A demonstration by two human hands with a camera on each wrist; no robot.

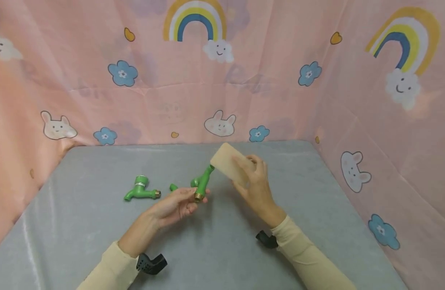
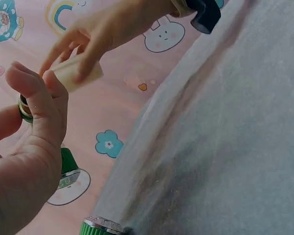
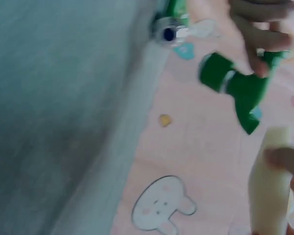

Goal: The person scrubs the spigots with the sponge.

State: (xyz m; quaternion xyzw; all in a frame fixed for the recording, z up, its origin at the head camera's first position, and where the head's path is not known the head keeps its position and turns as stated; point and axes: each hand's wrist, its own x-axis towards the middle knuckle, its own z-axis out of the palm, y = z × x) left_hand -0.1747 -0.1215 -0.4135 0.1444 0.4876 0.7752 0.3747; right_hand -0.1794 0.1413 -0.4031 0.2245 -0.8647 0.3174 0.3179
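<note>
My left hand (image 1: 176, 207) holds a green plastic tap (image 1: 205, 181) by its brass-threaded end, above the table. The tap is tilted, its spout pointing up and away; its green knob (image 3: 215, 72) shows in the right wrist view. In my right hand (image 1: 257, 183) is a cream, flat, rounded block that looks like a sponge (image 1: 226, 160), pinched between thumb and fingers. One corner of the sponge is at the tap's spout in the head view, while a gap shows between them in the right wrist view.
A second green tap (image 1: 140, 193) lies on the grey cloth-covered table (image 1: 222, 253), left of my left hand. Another green piece (image 1: 173, 187) is mostly hidden behind that hand. Pink patterned curtains (image 1: 153, 100) stand at the back and sides.
</note>
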